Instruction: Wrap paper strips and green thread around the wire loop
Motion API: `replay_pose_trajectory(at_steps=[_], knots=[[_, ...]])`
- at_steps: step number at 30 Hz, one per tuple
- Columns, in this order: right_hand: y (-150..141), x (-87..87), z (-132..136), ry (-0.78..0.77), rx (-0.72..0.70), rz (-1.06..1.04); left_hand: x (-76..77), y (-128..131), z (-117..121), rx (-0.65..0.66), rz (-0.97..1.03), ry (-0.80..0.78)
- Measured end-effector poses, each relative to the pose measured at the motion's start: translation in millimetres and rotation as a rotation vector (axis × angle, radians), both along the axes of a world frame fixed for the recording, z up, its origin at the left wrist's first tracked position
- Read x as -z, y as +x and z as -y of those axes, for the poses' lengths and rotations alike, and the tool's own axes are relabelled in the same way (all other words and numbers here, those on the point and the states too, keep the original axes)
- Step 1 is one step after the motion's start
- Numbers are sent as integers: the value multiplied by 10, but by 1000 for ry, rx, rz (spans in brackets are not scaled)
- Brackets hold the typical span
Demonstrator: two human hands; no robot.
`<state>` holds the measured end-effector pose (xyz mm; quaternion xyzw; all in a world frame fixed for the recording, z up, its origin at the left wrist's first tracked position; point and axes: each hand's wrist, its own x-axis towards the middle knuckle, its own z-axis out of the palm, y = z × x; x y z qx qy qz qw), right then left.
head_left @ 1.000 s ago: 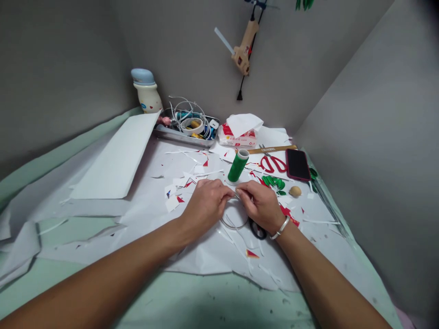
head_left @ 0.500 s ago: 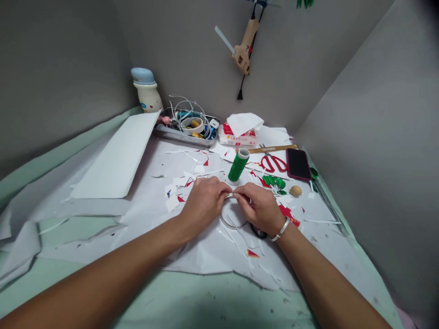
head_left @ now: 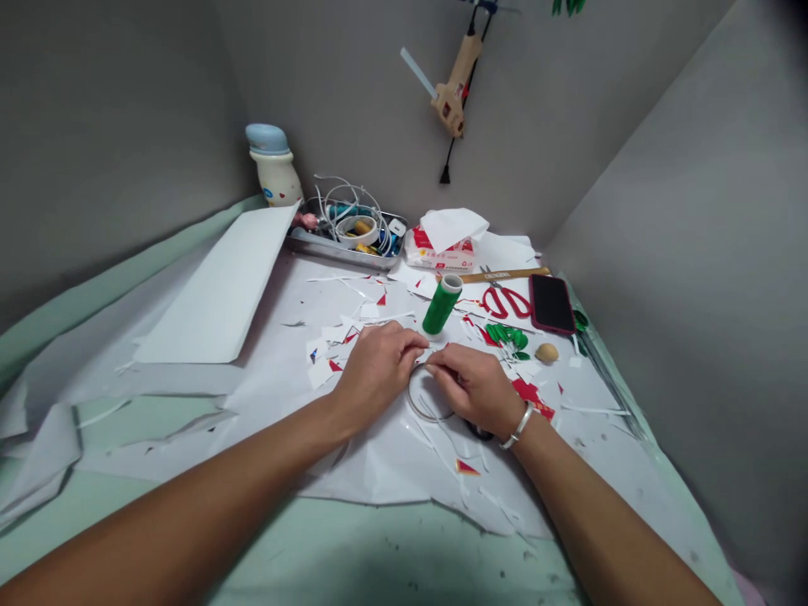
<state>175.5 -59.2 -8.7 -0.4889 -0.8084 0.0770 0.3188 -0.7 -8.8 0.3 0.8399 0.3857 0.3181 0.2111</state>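
A thin round hoop (head_left: 422, 413) is held just over the paper, its near arc showing below my hands. My right hand (head_left: 483, 383), with a silver bangle at the wrist, pinches the hoop's far edge between thumb and fingertips. Beside the hoop's left side, my left hand (head_left: 377, 362) is closed in a pinch; what lies between its fingertips is too small to make out. A spool of green thread (head_left: 442, 308) stands upright just beyond the fingertips. Partly hidden under my right hand is a dark object (head_left: 480, 431).
Paper scraps (head_left: 321, 370) litter the white paper. To the right lie green leaf-shaped pieces (head_left: 507, 337), red-handled scissors (head_left: 494, 303), a phone (head_left: 551, 303) and a small brown ball (head_left: 546, 353). Behind are a metal tray (head_left: 341, 252), tissues (head_left: 440, 256) and a hanging glue gun (head_left: 451, 101).
My right fingertips have slid slightly down and nearer along the hoop, opening a small gap from my left fingertips. The whole view has shifted slightly.
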Motion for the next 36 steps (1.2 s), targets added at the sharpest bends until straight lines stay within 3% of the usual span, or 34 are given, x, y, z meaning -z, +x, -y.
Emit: replay_pose_trajectory(at_steps=[4,8,12,16,21,25,30,36], knots=[[26,-3,-23,93,93,-99,14,14,19,66,-90,26],[79,48,-78,48,177,-131,-25,20,43,97,-35,-12],[61,56,-61,-29,87,-48,-47,6,24,22,80,-40],[17,6,-3,14,-4,18,-11,1,-5,-4,27,2],[43,-3,-27,91,85,-85,25,19,20,96,-97,40],[92,40,-83,5,156,-155,1,19,37,118,-15,-13],[66,50,-64,-70,55,-92,-29,6,4,27,110,-93],[14,-4,-4,37,-22,-12,-16,11,-8,13,23,-77]])
